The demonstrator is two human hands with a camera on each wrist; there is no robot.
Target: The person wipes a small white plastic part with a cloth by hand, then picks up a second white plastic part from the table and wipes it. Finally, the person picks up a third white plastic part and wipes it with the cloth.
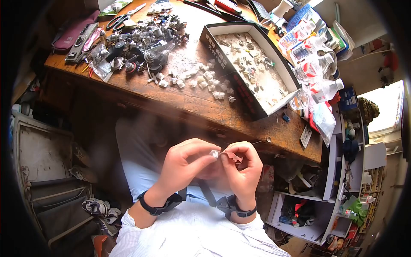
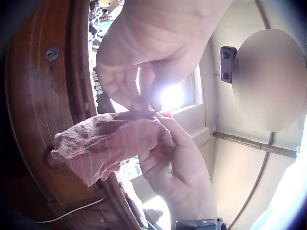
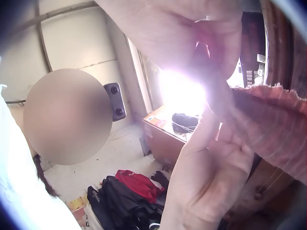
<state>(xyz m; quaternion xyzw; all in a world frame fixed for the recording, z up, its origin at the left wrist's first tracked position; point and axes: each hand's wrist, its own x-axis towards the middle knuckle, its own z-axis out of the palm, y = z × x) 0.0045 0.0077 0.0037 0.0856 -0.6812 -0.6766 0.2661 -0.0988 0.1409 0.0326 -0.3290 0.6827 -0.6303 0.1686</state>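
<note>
Both hands meet in front of the body, below the table's front edge. My left hand (image 1: 184, 165) pinches a small white plastic piece (image 1: 214, 153) between thumb and fingers. A crumpled reddish-pink cloth (image 1: 233, 157) is held in my right hand (image 1: 245, 168), its thumb and index finger close to the white piece. In the left wrist view the cloth (image 2: 110, 143) hangs out past the fingers, with a frayed edge and pale stripes. The right wrist view shows the same cloth (image 3: 273, 127) beside the touching fingertips, which hide the white piece there.
On the wooden table (image 1: 141, 96) lie a heap of small mechanical parts (image 1: 145, 43) and scattered white plastic pieces (image 1: 201, 79). A shallow black-sided box (image 1: 244, 88) holds more small parts. Plastic bottles (image 1: 319, 88) line the right side; scissors (image 1: 124, 18) lie at the back left.
</note>
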